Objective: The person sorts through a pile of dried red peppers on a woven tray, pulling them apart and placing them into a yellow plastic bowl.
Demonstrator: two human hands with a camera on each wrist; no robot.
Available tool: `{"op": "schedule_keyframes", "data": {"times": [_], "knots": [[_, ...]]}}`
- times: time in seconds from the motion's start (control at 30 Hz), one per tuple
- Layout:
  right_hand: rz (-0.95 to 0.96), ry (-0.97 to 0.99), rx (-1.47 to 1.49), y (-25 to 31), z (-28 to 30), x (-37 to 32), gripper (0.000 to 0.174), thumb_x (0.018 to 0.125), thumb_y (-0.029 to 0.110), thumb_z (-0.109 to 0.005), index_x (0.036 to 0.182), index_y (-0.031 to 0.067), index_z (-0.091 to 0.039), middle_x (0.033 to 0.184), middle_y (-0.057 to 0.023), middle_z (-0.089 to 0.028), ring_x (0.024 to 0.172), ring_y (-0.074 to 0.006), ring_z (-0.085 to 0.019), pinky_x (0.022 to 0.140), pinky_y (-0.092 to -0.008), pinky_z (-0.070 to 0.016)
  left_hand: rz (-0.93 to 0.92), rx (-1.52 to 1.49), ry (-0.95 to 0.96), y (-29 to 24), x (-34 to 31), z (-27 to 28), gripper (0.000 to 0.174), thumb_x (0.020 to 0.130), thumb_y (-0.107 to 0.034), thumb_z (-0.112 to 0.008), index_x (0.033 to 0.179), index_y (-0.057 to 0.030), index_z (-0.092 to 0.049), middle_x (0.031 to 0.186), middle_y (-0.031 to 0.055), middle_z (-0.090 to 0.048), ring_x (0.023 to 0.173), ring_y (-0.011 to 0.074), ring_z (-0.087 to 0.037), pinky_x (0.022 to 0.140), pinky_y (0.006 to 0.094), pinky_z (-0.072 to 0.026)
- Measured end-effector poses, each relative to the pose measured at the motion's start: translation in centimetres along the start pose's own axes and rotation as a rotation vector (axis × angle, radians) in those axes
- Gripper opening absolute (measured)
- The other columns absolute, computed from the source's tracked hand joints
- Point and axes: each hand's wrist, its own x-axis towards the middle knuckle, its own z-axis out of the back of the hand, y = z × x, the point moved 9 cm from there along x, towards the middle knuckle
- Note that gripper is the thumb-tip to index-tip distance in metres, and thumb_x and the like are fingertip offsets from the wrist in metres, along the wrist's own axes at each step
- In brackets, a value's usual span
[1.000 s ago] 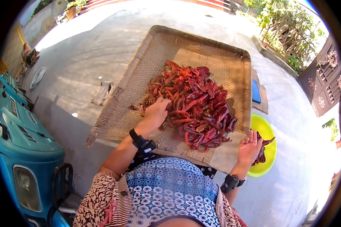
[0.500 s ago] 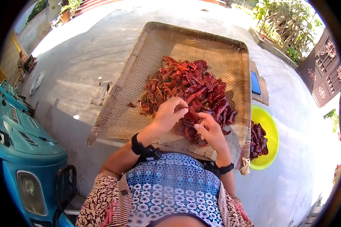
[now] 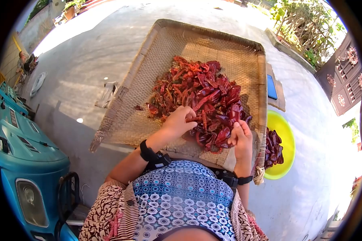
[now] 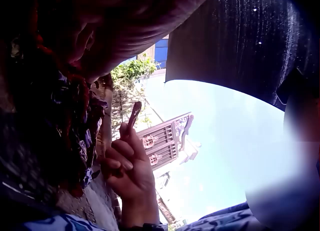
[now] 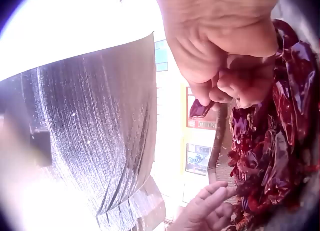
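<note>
A heap of dried red chili peppers [image 3: 205,92] lies on a large woven tray [image 3: 132,96]. My right hand [image 3: 241,140] is at the heap's near right side, pinching a dried chili pepper [image 3: 235,112] that points upward. In the right wrist view, part of that pepper [image 5: 200,110] sticks out past the fingertips. My left hand [image 3: 179,122] is at the near edge of the heap, its thumb and curled fingers around a narrow red chili pepper [image 3: 194,119]. The left wrist view is dark over the left hand's fingertips, while the right hand [image 4: 127,166] appears there in front.
A yellow-green basin [image 3: 287,152] holding dark red peppers stands right of the tray. Beyond it lies a blue phone-like object [image 3: 272,87] on cardboard [image 3: 279,100]. A teal vehicle [image 3: 28,152] stands at left, and a carved brown gate [image 3: 344,76] at far right.
My right hand moved from the basin to the heap, met the left hand, then drew back right with a pepper. My left hand shifted right and slightly down along the heap.
</note>
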Motion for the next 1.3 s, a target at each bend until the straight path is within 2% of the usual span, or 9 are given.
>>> {"op": "schedule_keyframes", "data": {"times": [0.13, 0.23, 0.4, 0.6, 0.73, 0.97, 1.07, 1.2, 1.3], "knots": [[0.138, -0.164, 0.684, 1.0, 7.0, 0.2, 0.029, 0.099, 0.032, -0.054, 0.115, 0.0085, -0.059, 0.069, 0.0036, -0.043, 0.057, -0.0079, -0.036, 0.055, -0.0248, -0.0351, -0.007, 0.219, 0.059, -0.8, -1.2, -0.8, 0.039, 0.081, -0.015, -0.071, 0.116, -0.0087, -0.056, 0.105, 0.0092, -0.055, 0.088, 0.0192, -0.056, 0.077, 0.0319, -0.0480], [0.139, -0.226, 0.827, 1.2, 9.2, -0.5, 0.032, 0.100, 0.031, -0.054, 0.122, 0.0083, -0.057, 0.070, 0.0030, -0.044, 0.057, -0.0079, -0.037, 0.056, -0.0250, -0.0368, 0.024, 0.240, 0.010, -0.6, -1.1, -0.4, 0.037, 0.080, -0.013, -0.070, 0.115, -0.0080, -0.057, 0.098, 0.0072, -0.058, 0.082, 0.0193, -0.057, 0.074, 0.0320, -0.0485], [0.105, -0.079, 0.203, 1.1, 3.9, -1.4, 0.024, 0.100, 0.021, -0.052, 0.118, 0.0050, -0.056, 0.077, 0.0002, -0.053, 0.062, -0.0071, -0.046, 0.060, -0.0233, -0.0422, -0.044, 0.175, -0.269, -2.8, -1.2, 2.8, 0.020, 0.083, -0.011, -0.067, 0.101, -0.0051, -0.064, 0.092, 0.0057, -0.059, 0.075, 0.0164, -0.056, 0.069, 0.0304, -0.0481], [0.028, 0.272, -0.218, 0.0, -4.8, -0.7, 0.033, 0.095, 0.017, -0.061, 0.123, 0.0028, -0.053, 0.081, -0.0016, -0.057, 0.065, -0.0063, -0.051, 0.062, -0.0191, -0.0425, -0.058, 0.151, -0.162, -4.0, -1.5, 2.2, 0.019, 0.085, -0.013, -0.066, 0.103, -0.0074, -0.064, 0.095, 0.0069, -0.061, 0.079, 0.0208, -0.061, 0.072, 0.0322, -0.0505], [0.183, 0.231, -0.470, 0.6, -6.7, -0.5, 0.037, 0.092, 0.018, -0.065, 0.124, 0.0024, -0.054, 0.082, -0.0005, -0.059, 0.070, -0.0072, -0.054, 0.062, -0.0213, -0.0450, -0.078, 0.085, -0.083, -3.8, -1.6, 1.0, 0.021, 0.085, -0.013, -0.067, 0.105, -0.0067, -0.064, 0.094, 0.0072, -0.060, 0.080, 0.0204, -0.061, 0.073, 0.0323, -0.0508], [-0.023, 0.105, -0.184, -1.5, -4.2, 0.4, 0.020, 0.095, 0.021, -0.062, 0.106, 0.0046, -0.060, 0.073, 0.0016, -0.055, 0.063, -0.0040, -0.049, 0.055, -0.0204, -0.0412, -0.119, -0.029, -0.177, -2.9, -1.0, 1.2, 0.031, 0.085, -0.008, -0.068, 0.115, -0.0045, -0.059, 0.100, 0.0046, -0.057, 0.082, 0.0135, -0.056, 0.073, 0.0266, -0.0484], [0.023, -0.037, 0.006, -0.8, -2.6, 0.3, 0.020, 0.096, 0.024, -0.060, 0.103, 0.0057, -0.060, 0.067, 0.0021, -0.051, 0.056, -0.0063, -0.045, 0.055, -0.0234, -0.0411, 0.064, 0.015, -0.017, -1.6, -1.0, 0.1, 0.030, 0.086, -0.012, -0.068, 0.113, -0.0058, -0.059, 0.106, 0.0060, -0.054, 0.084, 0.0168, -0.057, 0.075, 0.0287, -0.0485], [-0.007, -0.095, 0.222, -1.4, -1.4, 0.1, 0.020, 0.097, 0.025, -0.059, 0.102, 0.0058, -0.059, 0.070, 0.0011, -0.054, 0.056, -0.0075, -0.046, 0.057, -0.0251, -0.0432, -0.081, 0.314, 0.089, -1.4, -1.4, -1.6, 0.024, 0.085, -0.013, -0.067, 0.108, -0.0087, -0.059, 0.101, 0.0099, -0.056, 0.090, 0.0271, -0.059, 0.079, 0.0366, -0.0483], [-0.008, -0.055, 0.231, -1.6, -1.7, 0.0, 0.022, 0.097, 0.025, -0.059, 0.108, 0.0060, -0.061, 0.070, 0.0012, -0.054, 0.058, -0.0073, -0.047, 0.057, -0.0233, -0.0430, 0.006, 0.291, 0.133, -0.8, -1.1, -1.6, 0.022, 0.085, -0.013, -0.067, 0.105, -0.0087, -0.060, 0.095, 0.0091, -0.057, 0.090, 0.0264, -0.060, 0.077, 0.0369, -0.0479]]}}
